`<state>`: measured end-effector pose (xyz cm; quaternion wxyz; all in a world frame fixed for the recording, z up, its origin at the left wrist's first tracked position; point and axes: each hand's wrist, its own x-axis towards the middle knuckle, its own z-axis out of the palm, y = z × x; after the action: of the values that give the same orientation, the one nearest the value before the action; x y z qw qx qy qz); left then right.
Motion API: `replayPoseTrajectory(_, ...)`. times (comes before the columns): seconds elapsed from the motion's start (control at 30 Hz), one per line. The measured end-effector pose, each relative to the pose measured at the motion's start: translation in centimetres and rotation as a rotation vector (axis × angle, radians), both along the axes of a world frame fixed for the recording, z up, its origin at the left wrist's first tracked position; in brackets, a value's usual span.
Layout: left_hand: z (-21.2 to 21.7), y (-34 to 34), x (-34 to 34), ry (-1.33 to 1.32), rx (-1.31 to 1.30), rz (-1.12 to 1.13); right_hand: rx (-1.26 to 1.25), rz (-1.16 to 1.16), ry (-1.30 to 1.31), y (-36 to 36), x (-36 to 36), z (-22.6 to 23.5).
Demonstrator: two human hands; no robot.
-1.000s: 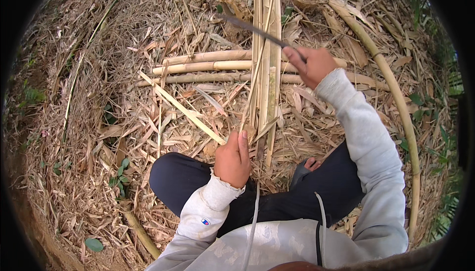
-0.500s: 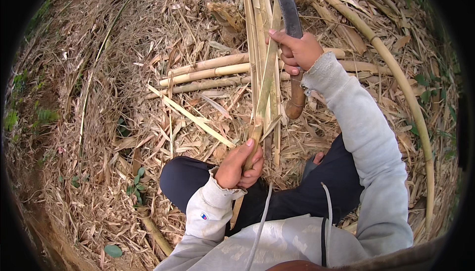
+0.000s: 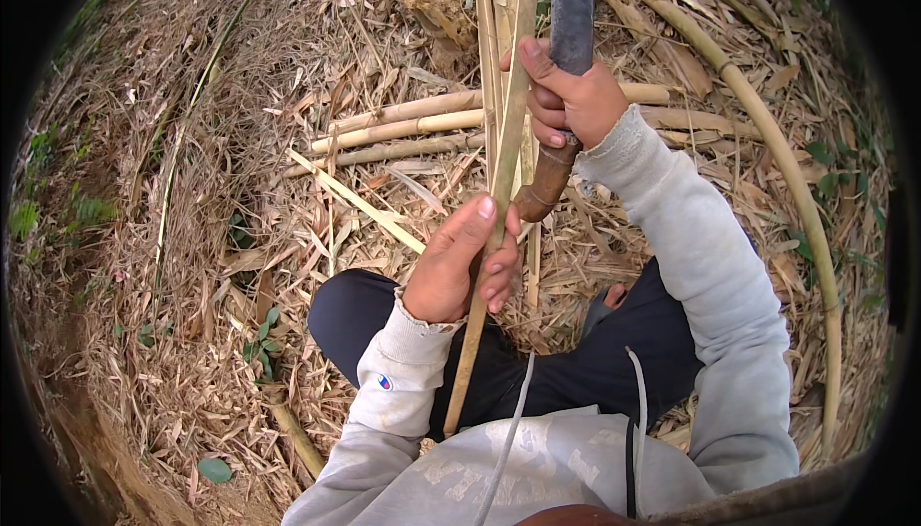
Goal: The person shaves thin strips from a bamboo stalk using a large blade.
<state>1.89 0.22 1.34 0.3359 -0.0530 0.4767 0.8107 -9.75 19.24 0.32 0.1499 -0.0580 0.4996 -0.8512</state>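
A long split bamboo strip [image 3: 516,94] slants from the top of the view down to my lap. My left hand [image 3: 449,262] grips it near the middle, thumb on top and fingers curled beneath. Farther off, my right hand [image 3: 587,102] is closed around a machete [image 3: 573,12] with a broad dark blade and a curved brown handle [image 3: 552,180]. The blade points away from me, and its tip is out of view. The right thumb and index finger lie against the strip's right edge. More bamboo strips [image 3: 486,56] lie lengthwise beneath it.
Several cut bamboo poles [image 3: 403,130] lie crosswise on ground covered with dry leaves and shavings. A long bent pole [image 3: 782,152] curves along the right side. One pale strip [image 3: 360,202] lies left of the hands. My folded legs [image 3: 350,334] are close below.
The strip's near end now reaches over my lap. My left hand has moved up along the view and holds it at mid-length. The machete has tilted more upright, its handle nearer the strip.
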Motion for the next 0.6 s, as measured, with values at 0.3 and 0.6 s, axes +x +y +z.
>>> replayPoseTrajectory(0.3,2.6,0.4,-3.2,0.454,-0.663,0.138,0.299,-0.208,0.106,-0.6,1.0,0.8)
replayPoseTrajectory(0.6,1.8,1.0,-2.0,0.128,-0.347,0.076,0.396,-0.280,0.143,-0.6,1.2,-0.5)
